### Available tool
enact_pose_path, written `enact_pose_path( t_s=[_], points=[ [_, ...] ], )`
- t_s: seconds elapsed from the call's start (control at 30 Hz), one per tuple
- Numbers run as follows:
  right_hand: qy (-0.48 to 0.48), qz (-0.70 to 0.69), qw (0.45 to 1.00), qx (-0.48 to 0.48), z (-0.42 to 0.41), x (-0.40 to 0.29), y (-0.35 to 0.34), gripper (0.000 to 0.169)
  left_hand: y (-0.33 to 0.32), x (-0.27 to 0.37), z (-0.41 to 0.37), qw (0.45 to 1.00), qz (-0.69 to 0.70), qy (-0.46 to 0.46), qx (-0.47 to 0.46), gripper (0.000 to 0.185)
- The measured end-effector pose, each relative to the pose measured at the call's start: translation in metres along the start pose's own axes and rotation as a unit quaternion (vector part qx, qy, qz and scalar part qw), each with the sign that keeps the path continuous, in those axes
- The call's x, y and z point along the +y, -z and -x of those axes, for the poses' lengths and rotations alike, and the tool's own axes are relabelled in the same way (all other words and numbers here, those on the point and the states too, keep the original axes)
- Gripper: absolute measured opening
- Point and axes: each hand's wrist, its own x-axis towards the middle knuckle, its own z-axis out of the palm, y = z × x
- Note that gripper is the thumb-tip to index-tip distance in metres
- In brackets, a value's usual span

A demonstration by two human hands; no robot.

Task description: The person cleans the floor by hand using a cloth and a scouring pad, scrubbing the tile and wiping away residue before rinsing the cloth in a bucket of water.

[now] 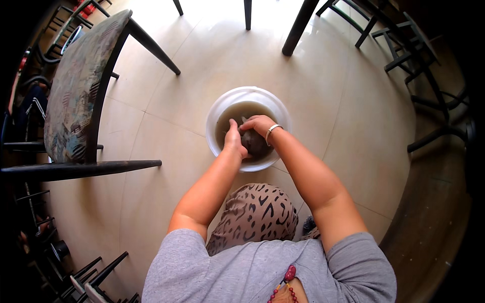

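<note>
A white plastic basin (213, 110) stands on the tiled floor before me, holding murky brown water (227, 112). In it is a wet, rounded, dark grey-brown object (253, 143); what it is cannot be told. My left hand (234, 141) cradles the object from its left side, thumb pointing up and away from me. Coming in from the right, my right hand (259, 124) wears a silver bangle (271, 132). Its fingers are bent down onto the far end of the object, by a small paler bit (243, 119). The fingertips are partly hidden.
A chair with a patterned fabric back (85, 83) lies or leans at the left, its black legs reaching toward the basin. Black table legs (299, 30) stand ahead, and dark stools (403, 49) at the far right. My knee in spotted trousers (257, 212) is close behind the basin.
</note>
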Motion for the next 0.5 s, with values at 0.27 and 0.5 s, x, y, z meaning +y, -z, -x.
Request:
enact_pose_path(
  t_s=[0.27,0.5],
  points=[
    [0.112,-0.232,0.964,-0.073,0.063,-0.019,-0.021,0.010,0.016,0.014,-0.023,0.964,0.096,0.019,-0.246,0.038],
    [0.233,0.099,0.951,0.179,0.037,0.000,-0.039,0.024,0.016,-0.002,-0.036,0.968,0.112,-0.131,-0.183,0.024]
  ],
)
